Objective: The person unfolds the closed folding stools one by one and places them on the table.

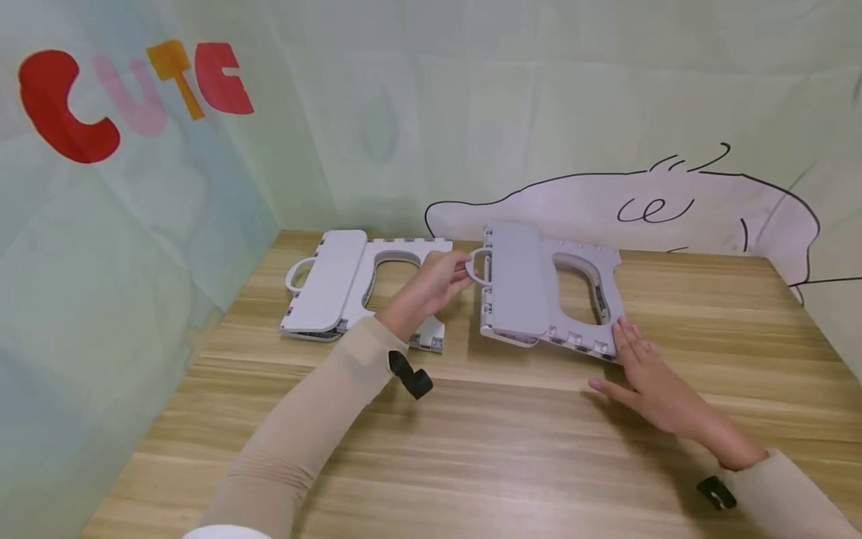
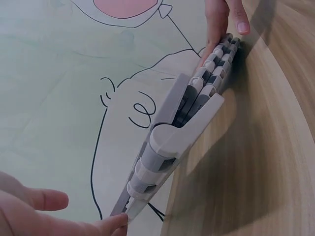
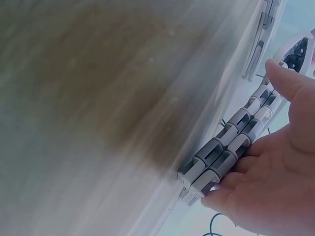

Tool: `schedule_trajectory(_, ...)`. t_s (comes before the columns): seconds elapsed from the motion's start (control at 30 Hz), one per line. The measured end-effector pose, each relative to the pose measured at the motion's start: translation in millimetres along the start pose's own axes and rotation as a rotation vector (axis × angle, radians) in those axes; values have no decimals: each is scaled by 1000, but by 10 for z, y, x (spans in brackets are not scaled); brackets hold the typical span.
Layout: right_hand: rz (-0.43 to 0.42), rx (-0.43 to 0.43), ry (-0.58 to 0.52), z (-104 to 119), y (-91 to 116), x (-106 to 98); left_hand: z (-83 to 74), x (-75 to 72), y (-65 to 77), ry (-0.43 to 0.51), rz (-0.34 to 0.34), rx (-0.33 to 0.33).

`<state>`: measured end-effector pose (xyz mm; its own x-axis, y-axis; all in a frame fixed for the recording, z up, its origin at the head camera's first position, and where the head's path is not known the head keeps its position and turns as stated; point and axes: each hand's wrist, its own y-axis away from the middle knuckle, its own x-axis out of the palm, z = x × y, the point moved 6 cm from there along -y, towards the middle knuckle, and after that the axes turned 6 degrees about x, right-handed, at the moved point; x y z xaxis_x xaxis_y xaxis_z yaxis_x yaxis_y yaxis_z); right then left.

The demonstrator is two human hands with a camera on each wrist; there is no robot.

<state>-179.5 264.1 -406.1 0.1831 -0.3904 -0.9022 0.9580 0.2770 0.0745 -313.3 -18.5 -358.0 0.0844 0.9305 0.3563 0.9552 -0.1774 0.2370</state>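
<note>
A folded pale grey step stool [image 1: 518, 284], with an oval cutout and hinged panels, lies to the right of centre in the head view. My left hand [image 1: 438, 283] pinches the loop handle [image 1: 479, 280] at its left end. At the opposite end, the fairly straight fingers of my right hand [image 1: 649, 382] touch the stool's right edge near its front corner. Hinge joints [image 3: 229, 135] along the folded side show beside my right palm in the right wrist view. A second folded step stool [image 1: 330, 281], whiter, lies to the left, partly covered by my left hand and forearm.
Both stools are at the back of a wood-grain table [image 1: 485, 449], near a pale printed backdrop [image 1: 471, 112] with a line drawing. Coloured letters mark the left wall [image 1: 135, 224]. A black strap piece [image 1: 411, 376] hangs at my left wrist.
</note>
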Motion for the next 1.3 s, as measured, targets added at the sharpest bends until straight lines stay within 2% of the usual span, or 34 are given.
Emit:
schedule_trajectory(0.33,16,-13,-122,-75,38,-44,-168,176,72,55,52,61)
schedule_trajectory(0.5,20,-21,-129,-137,57,-39,-224,258,105,89,72,93)
schedule_trajectory(0.77,11,-19,-156,-176,79,-66,-319,406,151,92,107,118)
schedule_trajectory(1.3,34,14,-278,-264,92,-156,-456,786,201,178,118,218)
